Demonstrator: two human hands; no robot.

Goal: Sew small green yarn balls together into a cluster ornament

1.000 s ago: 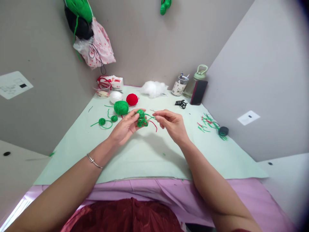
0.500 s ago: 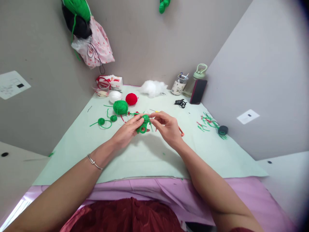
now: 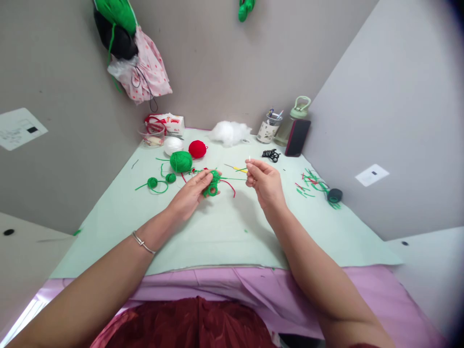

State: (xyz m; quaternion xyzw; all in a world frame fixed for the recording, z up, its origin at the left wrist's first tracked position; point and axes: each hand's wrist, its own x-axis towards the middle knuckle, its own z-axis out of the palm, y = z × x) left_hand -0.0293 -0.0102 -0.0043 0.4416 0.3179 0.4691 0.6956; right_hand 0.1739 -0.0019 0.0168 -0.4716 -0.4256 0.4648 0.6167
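Observation:
My left hand (image 3: 192, 191) is closed around a small green crocheted piece (image 3: 213, 184), which has a round hole at its near end. From that piece a thin green yarn strand (image 3: 232, 179) runs taut to my right hand (image 3: 264, 180), whose thumb and fingers pinch it. A short pale tip (image 3: 249, 158) pokes up from the right fingertips, too small to name surely. Under the strand a red yarn tail (image 3: 230, 184) curves over the table. Just behind lies a slim yellow-handled hook (image 3: 238, 168), partly covered by the right fingers.
Green (image 3: 181, 161), red (image 3: 197, 149) and white yarn balls (image 3: 173, 145) sit at the left back. White stuffing (image 3: 230, 133), a pen cup (image 3: 269, 128), a bottle (image 3: 299, 111), a phone (image 3: 298, 138) and a black hair claw (image 3: 271, 154) stand behind. Yarn scraps (image 3: 308, 183) and black tape (image 3: 334, 195) lie right.
My right hand has moved away to the right and slightly up from the crocheted piece, drawing the green strand out straight. The left hand has shifted slightly left with the piece.

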